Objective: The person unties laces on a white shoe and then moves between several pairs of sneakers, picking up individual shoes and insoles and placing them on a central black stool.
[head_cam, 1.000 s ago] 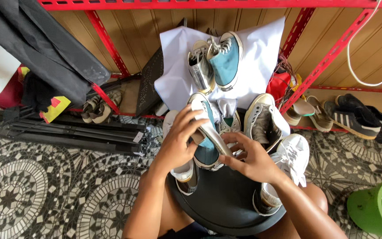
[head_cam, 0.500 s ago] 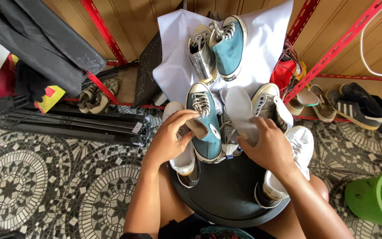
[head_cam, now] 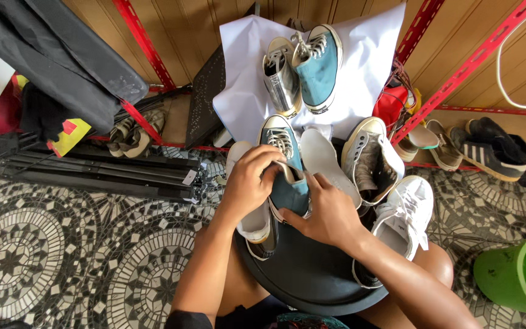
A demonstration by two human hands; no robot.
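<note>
Blue sneaker [head_cam: 287, 176] clamped between left hand [head_cam: 252, 183] grip and right hand [head_cam: 330, 213] grip.

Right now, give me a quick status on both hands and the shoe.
Left hand gripping the teal sneaker at its opening. Right hand steadying its heel side. White insole and grey sneaker crowd close beside, above the black round tray.

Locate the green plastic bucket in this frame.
In the head view, the green plastic bucket sits at the lower right edge on the patterned tile floor, right of the white lace-up sneaker.
</note>
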